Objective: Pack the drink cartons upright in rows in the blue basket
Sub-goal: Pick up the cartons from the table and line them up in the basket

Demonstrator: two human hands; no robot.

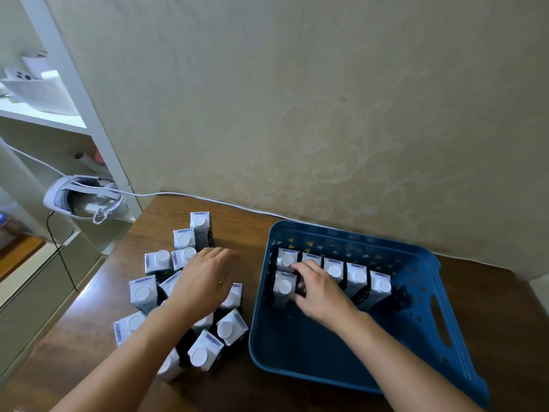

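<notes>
A blue basket sits on the right of the wooden table. Inside it, several white-capped drink cartons stand upright in a row along its far side. One more carton stands in front of that row at the left end, and my right hand is shut on it. A loose cluster of upright cartons stands on the table left of the basket. My left hand hovers over that cluster with its fingers spread, holding nothing; it hides some cartons.
The wooden table butts against a patterned wall behind the basket. A white cable runs along the table's far edge. A white headset rests on a shelf unit at the left, beyond the table's left edge.
</notes>
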